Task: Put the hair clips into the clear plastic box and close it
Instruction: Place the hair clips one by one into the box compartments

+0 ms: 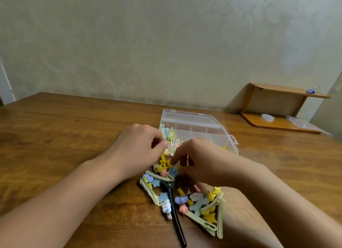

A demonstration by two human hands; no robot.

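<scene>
A clear plastic box (196, 129) stands open on the wooden table (64, 136), its lid raised at the back, with a few pastel hair clips (169, 136) in its left compartments. A heap of pastel hair clips (199, 203) and one long black clip (174, 207) lie in front of it. My left hand (137, 147) hovers at the box's front left corner, fingers curled, pinching a small clip. My right hand (199, 159) reaches down into the top of the heap, its fingertips on a yellow star clip (164, 163); whether it grips it is unclear.
A small wooden shelf (277, 107) stands at the back right against the wall, with a blue clip on top and clear plastic items on its base. The wall runs along the table's far edge.
</scene>
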